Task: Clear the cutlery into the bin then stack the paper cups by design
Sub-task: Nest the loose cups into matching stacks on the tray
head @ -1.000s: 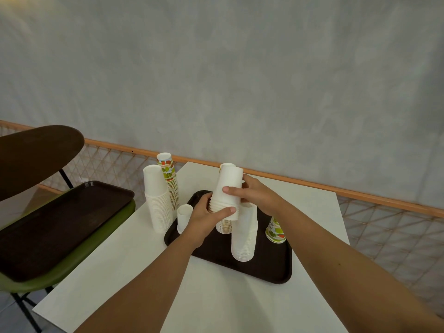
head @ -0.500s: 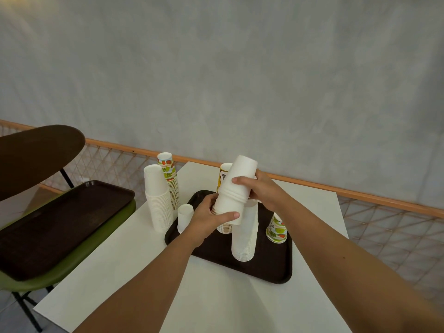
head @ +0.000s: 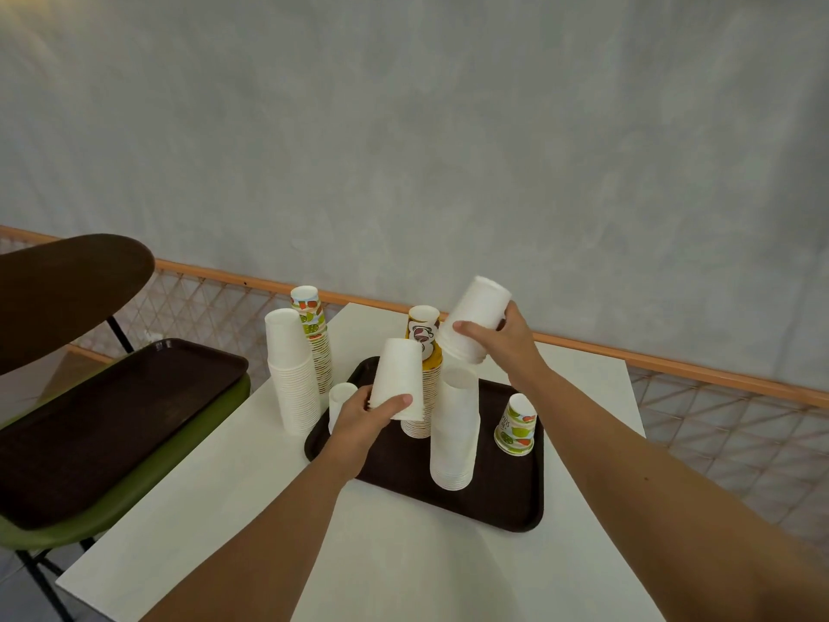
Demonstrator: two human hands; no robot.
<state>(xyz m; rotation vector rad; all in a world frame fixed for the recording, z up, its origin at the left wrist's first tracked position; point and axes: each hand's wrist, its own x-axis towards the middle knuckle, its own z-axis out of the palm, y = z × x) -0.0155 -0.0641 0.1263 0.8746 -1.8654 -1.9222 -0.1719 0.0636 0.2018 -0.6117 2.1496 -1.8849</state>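
My right hand (head: 507,343) grips a short stack of plain white cups (head: 473,318), upside down, tilted and lifted above the brown tray (head: 502,500). My left hand (head: 363,419) grips a second short white stack (head: 398,379) by its lower rims, just over the tray's left end. Behind that stack stands a stack with a yellow cartoon-print cup (head: 423,334) on top. On the tray stand a tall white stack (head: 454,428) and one green fruit-print cup (head: 517,425). A small white cup (head: 340,397) stands at the tray's left edge.
On the white table (head: 251,523), left of the tray, stand a tall white stack (head: 291,374) and a fruit-print stack (head: 314,334). A green chair (head: 125,487) to the left carries another brown tray (head: 103,419). An orange rail with netting (head: 673,365) runs behind the table.
The white stack held in both hands has come apart. My right hand has lifted the upper part up and to the right; my left hand keeps the lower part.
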